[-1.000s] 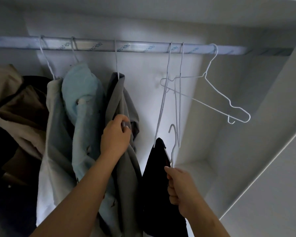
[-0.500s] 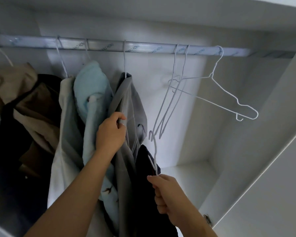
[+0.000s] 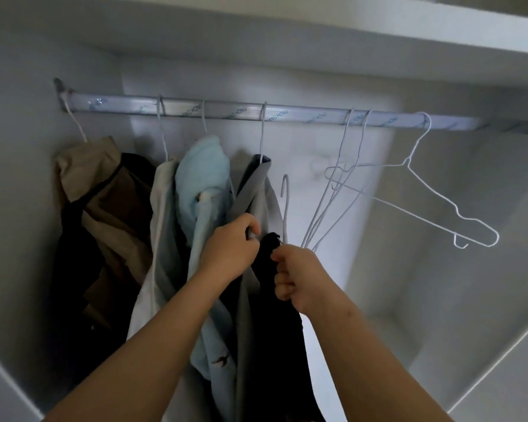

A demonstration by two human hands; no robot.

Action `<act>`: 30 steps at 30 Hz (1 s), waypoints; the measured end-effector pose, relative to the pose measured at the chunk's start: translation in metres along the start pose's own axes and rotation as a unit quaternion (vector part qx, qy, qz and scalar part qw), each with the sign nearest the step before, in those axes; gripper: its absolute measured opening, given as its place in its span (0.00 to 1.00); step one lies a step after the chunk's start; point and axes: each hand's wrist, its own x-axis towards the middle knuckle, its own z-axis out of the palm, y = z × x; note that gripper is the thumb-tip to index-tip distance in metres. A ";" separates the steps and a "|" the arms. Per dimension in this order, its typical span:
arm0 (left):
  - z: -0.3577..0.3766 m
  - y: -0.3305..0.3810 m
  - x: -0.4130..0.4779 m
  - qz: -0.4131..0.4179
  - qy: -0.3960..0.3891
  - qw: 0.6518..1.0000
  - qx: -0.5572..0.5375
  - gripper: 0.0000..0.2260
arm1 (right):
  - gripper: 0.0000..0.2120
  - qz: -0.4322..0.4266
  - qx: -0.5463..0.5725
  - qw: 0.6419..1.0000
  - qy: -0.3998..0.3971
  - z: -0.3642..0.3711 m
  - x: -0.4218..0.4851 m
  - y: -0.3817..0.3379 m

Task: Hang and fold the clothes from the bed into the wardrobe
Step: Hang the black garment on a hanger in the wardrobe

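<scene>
Your right grip [image 3: 299, 275] is clamping the black garment [image 3: 275, 315] with its wire hanger [image 3: 285, 208], whose hook is standing just above the grip, short of the rail [image 3: 287, 114]. Your left grip [image 3: 229, 249], just beside it, is clutching the hung grey garment [image 3: 252, 191]. Empty hangers [image 3: 410, 162] are dangling right of the grip.

Home wardrobe: rail [image 3: 256, 112], hung clothes [image 3: 201, 184]
</scene>
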 end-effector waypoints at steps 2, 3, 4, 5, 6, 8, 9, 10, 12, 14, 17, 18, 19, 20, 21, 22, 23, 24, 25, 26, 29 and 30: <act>-0.002 0.003 0.004 0.004 -0.025 1.000 0.016 0.06 | 0.14 -0.023 0.021 1.000 0.005 0.005 0.005 -0.019; -0.003 0.005 0.008 0.009 -0.034 0.999 0.037 0.08 | 0.15 -0.034 0.030 0.999 0.010 0.007 0.007 -0.029; -0.003 0.008 0.012 0.016 -0.040 0.997 0.065 0.10 | 0.15 -0.043 0.035 0.998 0.015 0.009 0.009 -0.038; -0.004 0.010 0.018 0.025 -0.044 0.994 0.092 0.11 | 0.15 -0.052 0.036 0.998 0.021 0.010 0.011 -0.047; -0.004 0.012 0.024 0.033 -0.048 0.992 0.111 0.12 | 0.15 -0.061 0.033 0.997 0.029 0.010 0.012 -0.055; -0.006 0.018 0.038 0.042 -0.056 0.988 0.138 0.14 | 0.15 -0.079 0.023 0.995 0.051 0.005 0.015 -0.070; -0.007 0.021 0.044 0.046 -0.057 0.986 0.152 0.14 | 0.15 -0.088 0.017 0.994 0.065 0.000 0.016 -0.075; -0.008 0.023 0.050 0.050 -0.056 0.984 0.163 0.14 | 0.14 -0.093 0.011 0.992 0.079 -0.005 0.019 -0.079; -0.008 0.026 0.060 0.050 -0.053 0.982 0.172 0.13 | 0.14 -0.092 -0.008 0.990 0.108 -0.016 0.024 -0.082; -0.006 0.027 0.068 0.044 -0.048 0.984 0.167 0.17 | 0.14 -0.092 -0.035 0.986 0.134 -0.025 0.031 -0.084; -0.003 0.027 0.082 0.044 -0.015 0.990 0.137 0.24 | 0.13 -0.104 -0.070 0.981 0.145 -0.026 0.038 -0.087; -0.004 0.029 0.087 0.044 -0.006 0.991 0.122 0.26 | 0.13 -0.114 -0.071 0.982 0.136 -0.023 0.039 -0.090; -0.005 0.031 0.092 0.040 -0.005 0.993 0.111 0.27 | 0.14 -0.122 -0.066 0.983 0.121 -0.020 0.040 -0.094; -0.007 0.032 0.098 0.035 -0.014 0.994 0.105 0.28 | 0.14 -0.130 -0.058 0.984 0.104 -0.016 0.039 -0.098; -0.008 0.034 0.102 0.031 -0.029 0.994 0.105 0.28 | 0.15 -0.137 -0.050 0.985 0.088 -0.011 0.038 -0.103; -0.008 0.034 0.106 0.029 -0.046 0.993 0.104 0.27 | 0.15 -0.146 -0.047 0.985 0.074 -0.006 0.037 -0.110; -0.009 0.033 0.109 0.029 -0.060 0.994 0.090 0.24 | 0.15 -0.155 -0.048 0.985 0.063 -0.002 0.036 -0.117; -0.009 0.032 0.110 0.029 -0.068 0.995 0.061 0.21 | 0.14 -0.164 -0.054 0.983 0.055 0.003 0.037 -0.124; -0.010 0.030 0.110 0.026 -0.071 0.997 0.022 0.18 | 0.15 -0.171 -0.062 0.982 0.050 0.007 0.039 -0.132; -0.010 0.029 0.109 0.022 -0.073 0.997 -0.012 0.15 | 0.15 -0.174 -0.071 0.981 0.047 0.011 0.043 -0.139; -0.013 0.026 0.105 0.007 -0.082 0.993 -0.090 0.11 | 0.16 -0.170 -0.115 0.977 0.060 0.018 0.066 -0.148; -0.015 0.025 0.103 0.000 -0.083 0.989 -0.118 0.11 | 0.16 -0.166 -0.144 0.973 0.067 0.018 0.075 -0.146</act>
